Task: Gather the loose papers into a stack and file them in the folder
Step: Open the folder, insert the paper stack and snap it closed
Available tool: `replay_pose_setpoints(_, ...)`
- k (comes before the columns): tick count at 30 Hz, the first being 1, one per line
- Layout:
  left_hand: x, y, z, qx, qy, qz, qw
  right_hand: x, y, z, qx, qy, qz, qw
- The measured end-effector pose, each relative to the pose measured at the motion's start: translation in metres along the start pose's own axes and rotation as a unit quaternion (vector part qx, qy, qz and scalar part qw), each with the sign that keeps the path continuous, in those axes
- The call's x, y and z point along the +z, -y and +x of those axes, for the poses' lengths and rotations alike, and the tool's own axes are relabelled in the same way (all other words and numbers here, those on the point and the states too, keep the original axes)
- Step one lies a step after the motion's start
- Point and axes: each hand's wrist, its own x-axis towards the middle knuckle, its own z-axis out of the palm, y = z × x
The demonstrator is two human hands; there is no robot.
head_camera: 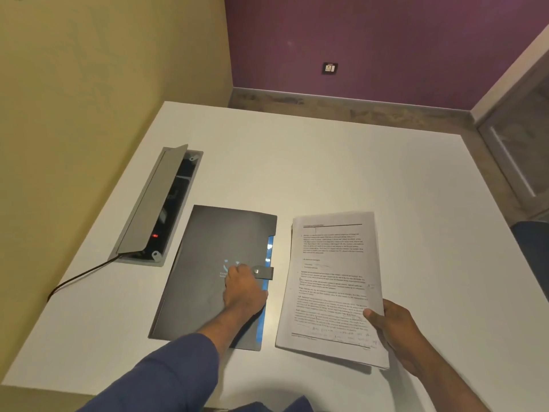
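Note:
A dark grey folder (205,263) with a blue strip along its right edge lies closed on the white table (341,162). My left hand (242,288) rests on the folder's cover, fingers by the grey clasp tab (263,272). To the folder's right, a stack of printed papers (329,281) is held a little above the table. My right hand (395,331) grips the stack's lower right corner, thumb on top.
A grey cable box (154,203) with its lid raised is set into the table at the left, and a black cord (80,276) runs from it. A dark chair (531,257) shows at the right edge. Walls stand to the left and beyond the table.

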Motion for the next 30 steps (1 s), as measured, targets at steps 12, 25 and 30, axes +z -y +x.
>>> replay_pose_setpoints(12, 0.006, -0.013, -0.011, 0.113, -0.016, 0.111, 0.987, -0.004, 0.002, -0.004, -0.007, -0.02, 0.009, 1.0)
replay_pose_setpoints(25, -0.019, -0.036, -0.007, 0.197, 0.064, 0.418, 0.885, -0.001, 0.006, -0.005, -0.002, -0.01, 0.035, 0.999)
replay_pose_setpoints(30, -0.038, -0.053, -0.007, 0.199, 0.071, 0.469, 0.858, 0.001, 0.012, -0.009, -0.013, -0.011, 0.041, 0.999)
